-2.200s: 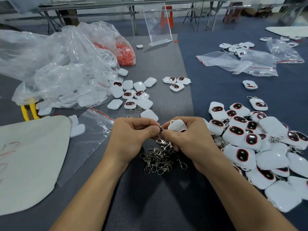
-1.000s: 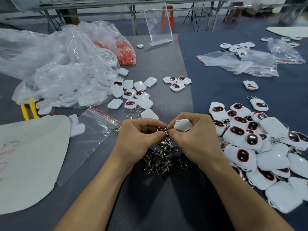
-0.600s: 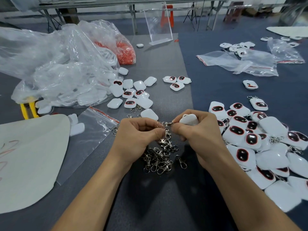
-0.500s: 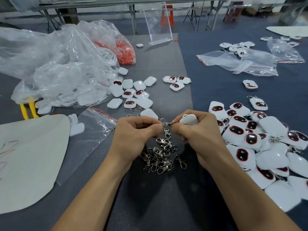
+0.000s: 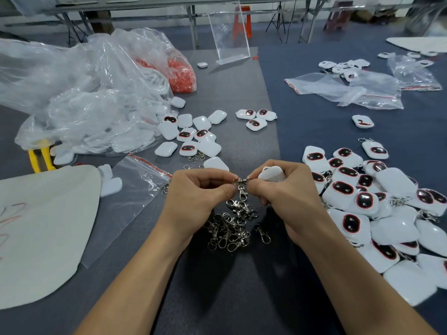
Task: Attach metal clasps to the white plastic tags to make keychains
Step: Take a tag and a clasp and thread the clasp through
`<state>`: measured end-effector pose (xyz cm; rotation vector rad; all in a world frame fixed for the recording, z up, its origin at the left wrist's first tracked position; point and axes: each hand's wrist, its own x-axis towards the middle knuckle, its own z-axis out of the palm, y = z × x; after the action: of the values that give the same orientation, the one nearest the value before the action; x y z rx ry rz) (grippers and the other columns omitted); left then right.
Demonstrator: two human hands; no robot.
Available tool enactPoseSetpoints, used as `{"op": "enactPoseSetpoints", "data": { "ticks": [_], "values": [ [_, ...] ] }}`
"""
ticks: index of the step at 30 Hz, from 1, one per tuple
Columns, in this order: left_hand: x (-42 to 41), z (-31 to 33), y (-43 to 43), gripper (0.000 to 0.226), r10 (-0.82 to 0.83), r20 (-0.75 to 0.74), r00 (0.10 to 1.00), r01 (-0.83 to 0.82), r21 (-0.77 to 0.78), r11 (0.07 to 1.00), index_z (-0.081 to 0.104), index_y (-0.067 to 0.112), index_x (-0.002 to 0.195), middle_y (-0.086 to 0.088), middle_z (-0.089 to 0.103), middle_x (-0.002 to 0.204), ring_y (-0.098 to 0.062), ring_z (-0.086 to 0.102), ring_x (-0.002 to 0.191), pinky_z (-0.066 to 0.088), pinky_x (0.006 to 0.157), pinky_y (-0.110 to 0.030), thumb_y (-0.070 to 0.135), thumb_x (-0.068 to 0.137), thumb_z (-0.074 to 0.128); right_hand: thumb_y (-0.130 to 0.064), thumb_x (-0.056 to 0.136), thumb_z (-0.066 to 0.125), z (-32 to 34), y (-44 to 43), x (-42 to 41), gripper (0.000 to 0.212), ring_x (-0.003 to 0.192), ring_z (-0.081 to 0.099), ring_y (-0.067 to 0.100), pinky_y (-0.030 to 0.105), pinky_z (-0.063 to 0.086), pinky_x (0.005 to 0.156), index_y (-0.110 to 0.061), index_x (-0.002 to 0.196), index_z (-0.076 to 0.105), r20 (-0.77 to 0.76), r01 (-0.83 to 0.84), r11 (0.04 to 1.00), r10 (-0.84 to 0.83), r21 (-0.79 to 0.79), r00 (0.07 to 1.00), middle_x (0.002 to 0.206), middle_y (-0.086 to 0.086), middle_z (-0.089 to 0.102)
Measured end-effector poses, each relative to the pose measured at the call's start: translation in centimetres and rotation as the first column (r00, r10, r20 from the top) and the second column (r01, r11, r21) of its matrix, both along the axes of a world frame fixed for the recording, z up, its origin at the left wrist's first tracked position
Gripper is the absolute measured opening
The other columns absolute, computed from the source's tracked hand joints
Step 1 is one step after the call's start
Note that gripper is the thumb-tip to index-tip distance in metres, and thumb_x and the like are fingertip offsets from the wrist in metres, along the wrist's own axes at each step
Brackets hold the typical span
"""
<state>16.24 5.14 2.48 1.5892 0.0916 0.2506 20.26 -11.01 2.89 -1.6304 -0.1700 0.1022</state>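
Grey table, perhaps felt, metal legs behind — left fingers pinch clasp, right fingers grip tag

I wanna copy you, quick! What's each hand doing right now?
Left hand: pinches the metal clasp.
Right hand: grips a white plastic tag, pinches the clasp too.

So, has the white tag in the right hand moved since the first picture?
Yes. The white tag shifted a little right, nearer the finished keychains, judged against the loose clasp pile.
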Motion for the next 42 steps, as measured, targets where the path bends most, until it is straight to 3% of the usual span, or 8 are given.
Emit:
{"op": "enactPoseSetpoints", "data": {
  "ticks": [5, 10, 13, 15, 26, 29, 34, 42],
  "values": [
    [0.2, -0.3, 0.2, 0.036, 0.152, 0.097, 0.984, -0.157, 0.038, 0.987, 0.081, 0.025, 0.078, -0.002, 0.076, 0.073, -0.008, 0.066, 0.068, 0.054, 0.067, -0.019, -0.011, 0.075, 0.078, -0.004, 0.071, 0.08, -0.6, 0.0, 0.1, 0.019, 0.053, 0.055, 0.005, 0.023, 0.044, 0.051, -0.021, 0.065, 0.075, 0.023, 0.054, 0.983, -0.051, -0.173, 0.998, 0.057, -0.007, 0.065],
    [-0.1, -0.2, 0.1, 0.04, 0.209, 0.225, 0.952, -0.266, 0.26, 0.928, 0.078, 0.036, 0.087, 0.01, 0.075, 0.074, -0.003, 0.067, 0.069, 0.053, 0.072, -0.02, -0.002, 0.075, 0.082, -0.014, 0.074, 0.082, -0.5, 0.3, -0.5, 0.018, 0.053, 0.06, 0.0, 0.014, 0.046, 0.049, -0.03, 0.069, 0.076, 0.204, 0.108, 0.956, -0.053, -0.271, 0.978, 0.061, -0.01, 0.07],
    [-0.3, -0.1, 0.0, 0.038, 0.196, 0.237, 0.952, -0.262, 0.291, 0.92, 0.077, 0.038, 0.093, 0.012, 0.076, 0.077, -0.004, 0.069, 0.072, 0.055, 0.077, -0.027, 0.007, 0.072, 0.084, -0.016, 0.074, 0.082, -0.1, 0.5, -0.8, 0.014, 0.058, 0.065, 0.009, 0.026, 0.057, 0.053, -0.028, 0.07, 0.077, 0.202, 0.064, 0.977, -0.022, -0.204, 0.979, 0.062, -0.007, 0.07],
    [-0.3, 0.0, -0.1, 0.04, 0.171, 0.247, 0.954, -0.24, 0.281, 0.929, 0.077, 0.038, 0.093, 0.013, 0.076, 0.077, -0.002, 0.069, 0.072, 0.052, 0.076, -0.019, 0.005, 0.071, 0.085, -0.016, 0.074, 0.082, 0.1, 0.6, -1.0, 0.011, 0.059, 0.067, 0.016, 0.039, 0.061, 0.052, -0.025, 0.07, 0.078, 0.162, 0.015, 0.986, 0.012, -0.168, 0.987, 0.062, -0.004, 0.07],
    [-0.6, -0.2, -0.6, 0.026, 0.127, 0.284, 0.95, -0.241, 0.413, 0.878, 0.079, 0.04, 0.082, 0.026, 0.074, 0.079, -0.002, 0.072, 0.069, 0.054, 0.061, -0.017, 0.014, 0.076, 0.082, -0.013, 0.074, 0.079, 0.1, 0.5, -1.0, 0.014, 0.059, 0.065, 0.007, 0.014, 0.047, 0.058, -0.025, 0.068, 0.074, 0.406, 0.141, 0.968, -0.045, -0.209, 0.913, 0.063, -0.012, 0.07],
    [-0.3, -0.5, -0.3, 0.014, 0.151, 0.238, 0.959, -0.226, 0.326, 0.918, 0.081, 0.033, 0.08, 0.014, 0.076, 0.074, -0.018, 0.072, 0.064, 0.059, 0.059, -0.035, 0.021, 0.072, 0.083, -0.013, 0.072, 0.076, 0.0, 0.7, -1.0, 0.013, 0.057, 0.063, 0.004, 0.017, 0.048, 0.055, -0.024, 0.065, 0.074, 0.317, 0.121, 0.986, -0.079, -0.116, 0.945, 0.062, -0.006, 0.07],
    [0.0, -0.4, -0.2, 0.018, 0.096, 0.185, 0.978, -0.12, 0.121, 0.985, 0.081, 0.028, 0.077, 0.001, 0.077, 0.073, -0.011, 0.071, 0.065, 0.056, 0.065, -0.023, 0.013, 0.068, 0.083, -0.001, 0.069, 0.078, 0.0, 0.7, -0.5, 0.012, 0.053, 0.05, 0.012, 0.025, 0.042, 0.05, -0.012, 0.063, 0.075, -0.004, -0.01, 0.993, 0.01, 0.115, 1.0, 0.059, 0.006, 0.063],
    [0.0, -0.3, -0.2, 0.015, 0.053, 0.141, 0.989, -0.066, 0.088, 0.994, 0.082, 0.025, 0.078, 0.0, 0.077, 0.075, -0.009, 0.071, 0.07, 0.054, 0.067, -0.019, 0.011, 0.073, 0.077, 0.001, 0.073, 0.078, 0.1, 0.6, -0.5, 0.015, 0.057, 0.053, 0.011, 0.026, 0.044, 0.053, -0.011, 0.065, 0.075, 0.01, -0.067, 0.997, 0.067, 0.043, 0.998, 0.059, 0.004, 0.064]
  ]
}}
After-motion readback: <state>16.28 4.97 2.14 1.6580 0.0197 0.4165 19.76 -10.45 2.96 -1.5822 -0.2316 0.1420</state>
